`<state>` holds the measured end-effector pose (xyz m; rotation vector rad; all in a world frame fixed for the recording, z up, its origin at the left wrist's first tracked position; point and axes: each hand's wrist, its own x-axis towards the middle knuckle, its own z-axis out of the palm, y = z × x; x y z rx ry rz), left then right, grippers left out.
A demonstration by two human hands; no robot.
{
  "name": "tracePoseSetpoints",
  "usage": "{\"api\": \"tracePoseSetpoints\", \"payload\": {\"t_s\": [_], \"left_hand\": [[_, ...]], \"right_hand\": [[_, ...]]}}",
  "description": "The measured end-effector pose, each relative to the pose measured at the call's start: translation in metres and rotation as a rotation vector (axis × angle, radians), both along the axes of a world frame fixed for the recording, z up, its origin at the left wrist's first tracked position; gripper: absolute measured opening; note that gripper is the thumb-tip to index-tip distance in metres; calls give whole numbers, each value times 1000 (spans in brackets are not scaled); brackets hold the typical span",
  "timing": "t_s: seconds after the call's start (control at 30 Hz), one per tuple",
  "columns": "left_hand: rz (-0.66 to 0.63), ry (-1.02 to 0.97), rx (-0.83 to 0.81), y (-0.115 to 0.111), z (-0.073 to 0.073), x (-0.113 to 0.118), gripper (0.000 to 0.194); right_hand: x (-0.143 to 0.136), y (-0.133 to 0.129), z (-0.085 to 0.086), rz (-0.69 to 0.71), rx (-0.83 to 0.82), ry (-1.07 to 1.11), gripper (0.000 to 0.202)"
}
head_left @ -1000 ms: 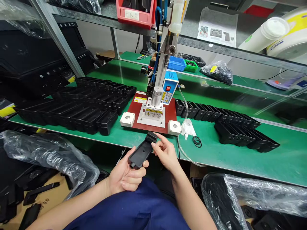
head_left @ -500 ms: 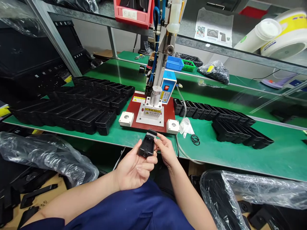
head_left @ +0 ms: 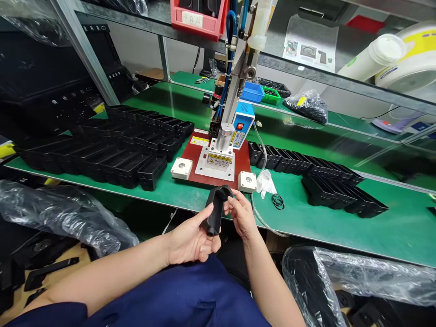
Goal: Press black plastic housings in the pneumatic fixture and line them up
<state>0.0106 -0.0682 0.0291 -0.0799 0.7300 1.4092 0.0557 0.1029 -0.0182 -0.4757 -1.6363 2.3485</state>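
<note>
My left hand (head_left: 194,236) is closed around the lower part of a black plastic housing (head_left: 215,211), thumb along its left side and fingers beneath. The housing is tilted, with a hollow at its upper end. At that upper right end my right hand (head_left: 242,213) grips the rim between thumb and fingertips, the other fingers curled. Whether something small is also between those fingertips, I cannot tell. Just beyond the hands stands a small press with a metal head (head_left: 225,138) on a dark red base (head_left: 185,152), with a white button block (head_left: 181,168) at its left front corner.
Rows of black housings (head_left: 150,171) stand left of the press, and more black housings (head_left: 327,188) at the right. A white tissue (head_left: 266,183) and black rings (head_left: 278,201) lie beside the press. Plastic-lined boxes (head_left: 374,272) flank me below the green bench (head_left: 408,227). A shelf hangs overhead.
The black housing has been turned in my left hand, so its side and deep upper hollow now show. My right hand has shifted slightly to the right, staying at the upper end.
</note>
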Motion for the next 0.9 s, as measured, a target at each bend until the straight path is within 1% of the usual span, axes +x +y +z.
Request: {"api": "tracePoseSetpoints", "payload": {"t_s": [0.1,0.17,0.23,0.27,0.33,0.37,0.4,0.47,0.53,0.63,0.7,0.8,0.9], "left_hand": [[-35,328,-55,-5,-3,-7,57],[-112,589,-80,-9,-4,-15,57],[-204,922,-130,-14,-3,-26,54],[-223,1115,-171,-15,-1,-33,51],[-197,1465,-238,-18,6,-46,46],[-148,1590,-248,-18,10,-52,43],[-75,1674,-236,-17,15,-59,41],[110,1754,-168,-12,28,-72,41],[314,1800,-108,0,42,-86,43],[560,1842,-45,27,62,-108,48],[692,1838,-4,48,73,-125,50],[799,1814,-27,77,80,-148,43],[836,1812,-82,95,78,-162,32]], "right_hand": [[4,7,11,50,98,13,38],[5,12,22,108,195,31,38],[4,16,33,171,311,53,36],[3,17,38,192,382,63,36],[0,18,46,201,511,76,42],[-2,17,49,190,543,81,46],[-4,16,52,173,550,91,49],[-12,16,60,126,529,140,51],[-25,18,72,47,550,235,50],[-56,29,96,-94,657,401,50],[-81,42,111,-146,702,468,51],[-114,65,122,-177,741,473,51],[-133,83,122,-157,748,407,53]]}}
